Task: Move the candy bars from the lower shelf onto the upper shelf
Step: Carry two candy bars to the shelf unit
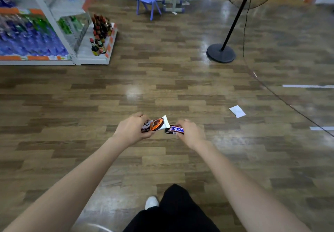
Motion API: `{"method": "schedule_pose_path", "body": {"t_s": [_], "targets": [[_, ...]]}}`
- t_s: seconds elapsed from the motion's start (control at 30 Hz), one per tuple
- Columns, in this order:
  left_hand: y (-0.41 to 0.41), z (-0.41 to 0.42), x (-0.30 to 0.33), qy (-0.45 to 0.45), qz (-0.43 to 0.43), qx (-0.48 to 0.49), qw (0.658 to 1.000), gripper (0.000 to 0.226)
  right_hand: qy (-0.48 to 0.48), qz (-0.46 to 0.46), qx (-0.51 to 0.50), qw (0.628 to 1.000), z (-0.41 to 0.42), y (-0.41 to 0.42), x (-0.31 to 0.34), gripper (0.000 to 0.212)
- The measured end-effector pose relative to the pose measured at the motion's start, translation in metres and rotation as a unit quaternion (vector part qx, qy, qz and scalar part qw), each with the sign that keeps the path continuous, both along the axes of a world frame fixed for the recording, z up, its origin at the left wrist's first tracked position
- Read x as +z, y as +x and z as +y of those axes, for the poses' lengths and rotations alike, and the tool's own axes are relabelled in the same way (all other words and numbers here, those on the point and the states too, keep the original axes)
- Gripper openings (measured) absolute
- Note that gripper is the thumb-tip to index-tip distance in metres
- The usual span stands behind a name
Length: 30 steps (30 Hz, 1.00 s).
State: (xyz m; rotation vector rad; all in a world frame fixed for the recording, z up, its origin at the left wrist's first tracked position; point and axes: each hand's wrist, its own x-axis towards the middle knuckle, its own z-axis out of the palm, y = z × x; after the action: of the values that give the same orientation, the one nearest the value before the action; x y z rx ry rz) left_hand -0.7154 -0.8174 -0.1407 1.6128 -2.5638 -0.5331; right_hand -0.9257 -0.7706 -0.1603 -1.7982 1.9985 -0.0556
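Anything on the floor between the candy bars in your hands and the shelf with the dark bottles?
Nothing. In the head view only bare wood floor lies between the candy bars and the bottle shelf. The white paper scrap lies off to the right.

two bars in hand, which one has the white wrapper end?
The bar in the left hand: the white-and-orange candy bar. The right hand holds a dark candy bar with a blue-lettered label.

Both bare arms extended forward; left hand (131,129) and right hand (189,132) with fingers curled, apparently each gripping something, close together.
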Motion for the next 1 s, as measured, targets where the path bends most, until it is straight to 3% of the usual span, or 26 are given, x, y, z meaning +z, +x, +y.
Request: {"method": "schedule_pose_path", "body": {"t_s": [0.23,0.7,1.0], "targets": [[-0.032,-0.083,-0.006,0.014,-0.039,-0.017,0.999,0.044,0.030,0.004,-0.008,0.999,-0.086,-0.032,-0.009,0.029],[-0.116,-0.298,0.011,-0.016,-0.003,0.024,1.000,0.045,-0.003,-0.011,0.048,0.999,-0.327,-0.138,0.017,0.028],[-0.154,-0.406,0.014,-0.022,0.000,0.035,0.999,0.048,-0.006,-0.012,0.070,0.997,-0.435,-0.180,0.016,0.028]]}}
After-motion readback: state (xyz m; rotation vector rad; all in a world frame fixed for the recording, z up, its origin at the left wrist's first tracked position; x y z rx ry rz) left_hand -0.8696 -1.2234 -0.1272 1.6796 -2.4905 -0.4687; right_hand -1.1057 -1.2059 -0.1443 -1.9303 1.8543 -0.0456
